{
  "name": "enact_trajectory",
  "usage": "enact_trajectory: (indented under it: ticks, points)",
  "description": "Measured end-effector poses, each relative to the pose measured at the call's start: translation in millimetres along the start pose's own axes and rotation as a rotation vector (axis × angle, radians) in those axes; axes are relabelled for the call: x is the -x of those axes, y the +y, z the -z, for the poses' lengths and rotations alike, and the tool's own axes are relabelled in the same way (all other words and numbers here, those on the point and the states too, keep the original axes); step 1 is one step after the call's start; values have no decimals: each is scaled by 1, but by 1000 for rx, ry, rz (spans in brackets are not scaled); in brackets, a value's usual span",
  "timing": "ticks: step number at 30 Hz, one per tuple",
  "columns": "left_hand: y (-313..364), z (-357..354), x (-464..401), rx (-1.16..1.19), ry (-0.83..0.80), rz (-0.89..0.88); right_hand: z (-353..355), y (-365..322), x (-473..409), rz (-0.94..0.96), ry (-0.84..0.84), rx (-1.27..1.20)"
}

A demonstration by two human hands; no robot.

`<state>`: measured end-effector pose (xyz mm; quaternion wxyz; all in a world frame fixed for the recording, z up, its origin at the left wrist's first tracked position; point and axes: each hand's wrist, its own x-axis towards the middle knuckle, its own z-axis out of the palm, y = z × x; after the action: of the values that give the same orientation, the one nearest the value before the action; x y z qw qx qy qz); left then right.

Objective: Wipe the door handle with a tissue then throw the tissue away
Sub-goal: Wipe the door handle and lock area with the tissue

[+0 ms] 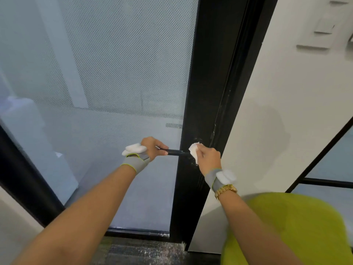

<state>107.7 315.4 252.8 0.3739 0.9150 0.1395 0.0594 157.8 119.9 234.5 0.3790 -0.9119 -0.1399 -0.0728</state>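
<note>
Left hand (153, 148) is gripping the free end of the door handle (174, 152), steadying it. Right hand (207, 156) is pinching the tissue (193, 152) against the handle's base at the black door frame (202, 104). Best to wrap and slide along the bar. Wall (286, 111) is crowding the right side; glass side is giving room.

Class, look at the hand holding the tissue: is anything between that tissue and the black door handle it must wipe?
Nothing visible. The right hand presses the tissue at the door handle base, while the left hand grips the handle's free end, covering that part.
</note>
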Motion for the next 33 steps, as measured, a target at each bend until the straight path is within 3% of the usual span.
enact_trajectory:
  ticks: [5, 11, 17, 27, 29, 33]
  points:
    - [-1, 0, -2, 7, -16, 6, 5, -15, -10, -132, 73, -87]
    - [-6, 0, -6, 22, 0, -2, 0, -14, 4, -65, 65, 51]
    - [-5, -2, -6, 37, -3, 3, 2, -14, -14, -264, 122, -221]
    - [-6, -1, -7, 45, -5, -32, 3, 2, -7, -162, 5, -266]
    - [-6, -1, -7, 35, -12, -26, 6, 2, -6, -111, -67, -183]
    - [-9, -3, -7, 74, -5, 4, 9, 8, -5, 118, -240, 264]
